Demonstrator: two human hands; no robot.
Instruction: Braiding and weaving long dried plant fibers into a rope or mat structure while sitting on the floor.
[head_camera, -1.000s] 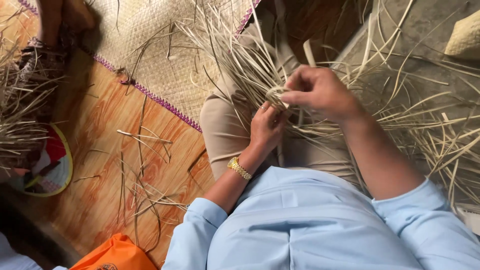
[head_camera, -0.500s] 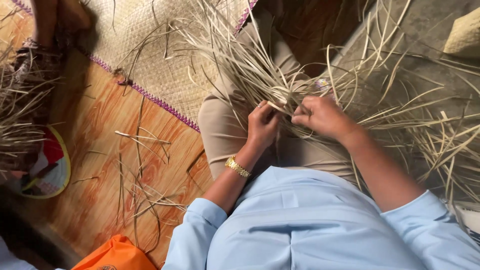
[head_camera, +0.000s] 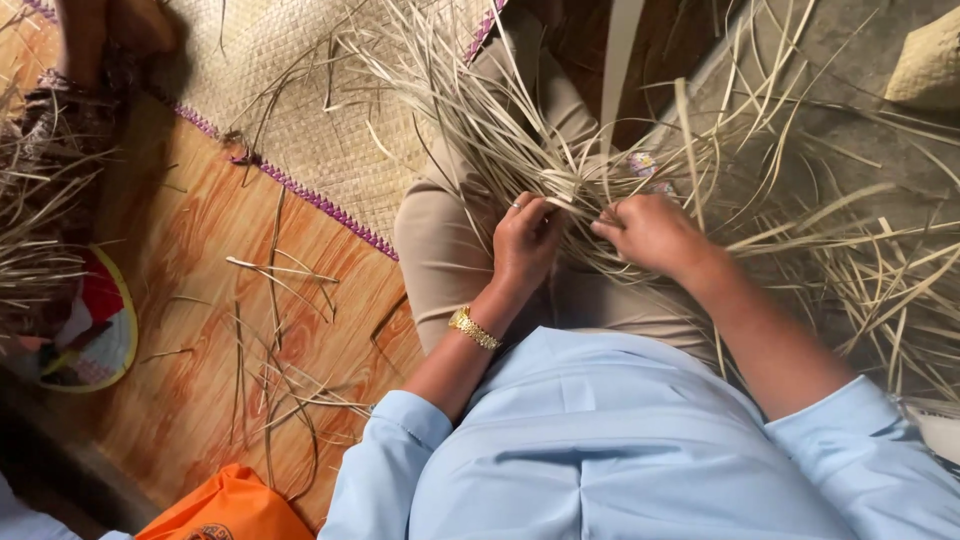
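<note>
A loose bundle of pale dried straw strips (head_camera: 500, 120) fans out over my lap and onto the floor. My left hand (head_camera: 525, 245), with a ring and a gold wristwatch, pinches strips where they cross at the middle of the bundle. My right hand (head_camera: 650, 232) grips strips just to the right of it, fingers closed around them. The two hands are a few centimetres apart. One wide strip (head_camera: 620, 60) stands up above the hands.
A woven mat with a purple edge (head_camera: 300, 90) lies ahead on the orange wood-pattern floor (head_camera: 200, 300). Loose strips (head_camera: 270, 370) are scattered there. Another person's foot (head_camera: 90, 40) and straw pile sit at far left, near a coloured round fan (head_camera: 90, 340). An orange bag (head_camera: 225, 510) is at the bottom.
My right hand dropped from above the bundle to beside my left hand and now pulls strips rightward. A wide strip has swung upright above the hands.
</note>
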